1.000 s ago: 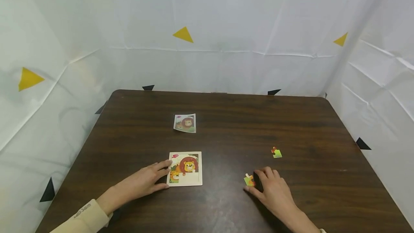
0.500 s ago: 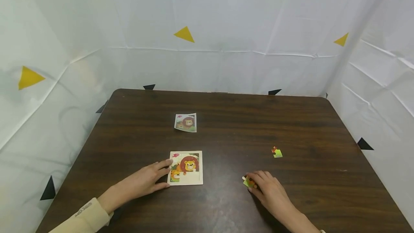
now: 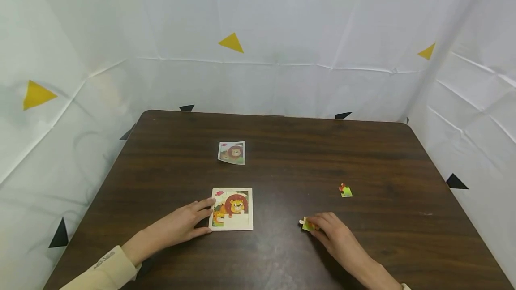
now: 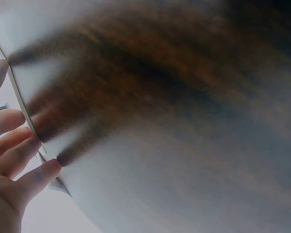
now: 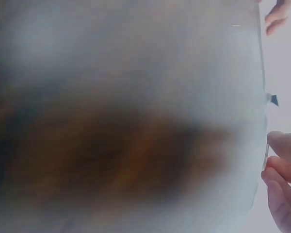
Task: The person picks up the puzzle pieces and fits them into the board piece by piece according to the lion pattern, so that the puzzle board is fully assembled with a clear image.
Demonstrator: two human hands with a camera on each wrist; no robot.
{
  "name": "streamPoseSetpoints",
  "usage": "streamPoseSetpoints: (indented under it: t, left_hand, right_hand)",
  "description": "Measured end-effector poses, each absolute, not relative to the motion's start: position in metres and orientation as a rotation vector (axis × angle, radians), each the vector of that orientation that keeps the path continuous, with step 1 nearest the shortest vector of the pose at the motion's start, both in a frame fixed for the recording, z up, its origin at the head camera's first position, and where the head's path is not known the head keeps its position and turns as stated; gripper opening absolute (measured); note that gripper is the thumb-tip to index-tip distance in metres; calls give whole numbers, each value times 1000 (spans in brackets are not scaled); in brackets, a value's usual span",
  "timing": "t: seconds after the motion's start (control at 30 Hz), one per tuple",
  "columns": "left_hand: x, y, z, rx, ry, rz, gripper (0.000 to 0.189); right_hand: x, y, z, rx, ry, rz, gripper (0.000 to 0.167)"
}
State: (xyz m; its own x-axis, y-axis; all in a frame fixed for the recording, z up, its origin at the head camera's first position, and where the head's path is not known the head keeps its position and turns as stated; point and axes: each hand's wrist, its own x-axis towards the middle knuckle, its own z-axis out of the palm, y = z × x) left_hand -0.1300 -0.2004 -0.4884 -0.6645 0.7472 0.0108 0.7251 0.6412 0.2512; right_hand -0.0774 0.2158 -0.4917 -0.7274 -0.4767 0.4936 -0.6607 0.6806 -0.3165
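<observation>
In the head view a square puzzle board [image 3: 250, 209] with a pale rim lies on the table, showing a lion, with bare pale wood at its lower right. Fingertips and thumb of my left hand [image 3: 185, 222] rest along the board's left edge, spread and fairly straight; the left wrist view shows that hand [image 4: 14, 155] at the board's edge. To the right, my right hand [image 3: 340, 238] pinches a green and orange puzzle piece [image 3: 306, 224] between thumb and fingers. The piece's thin edge [image 5: 266, 158] shows in the right wrist view. Another puzzle piece [image 3: 346, 191], green and red, lies beyond that hand.
A small printed lion picture [image 3: 231, 152] lies behind the board, one corner slightly curled. The dark wood table [image 3: 282, 160] has white sheeting [image 3: 282, 84] hung behind it and on both sides, marked with yellow and black triangles.
The right hand has taken the puzzle piece between thumb and fingers, turned it a little and shifted it slightly left. The left hand and board stay in place.
</observation>
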Motion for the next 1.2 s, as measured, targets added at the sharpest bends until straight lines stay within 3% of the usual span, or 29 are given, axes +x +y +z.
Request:
streamPoseSetpoints:
  t: [0.33,0.67,1.2]
  left_hand:
    - [-129,-197,-489,1265,2745,354,51]
    - [-130,-199,-487,1237,2745,336,51]
    - [-130,-199,-489,1246,2765,338,49]
  right_hand:
    - [-94,189,-470,925,-2443,825,42]
    - [-105,126,-457,1030,-2332,734,33]
    - [-109,51,-481,1258,-2556,363,10]
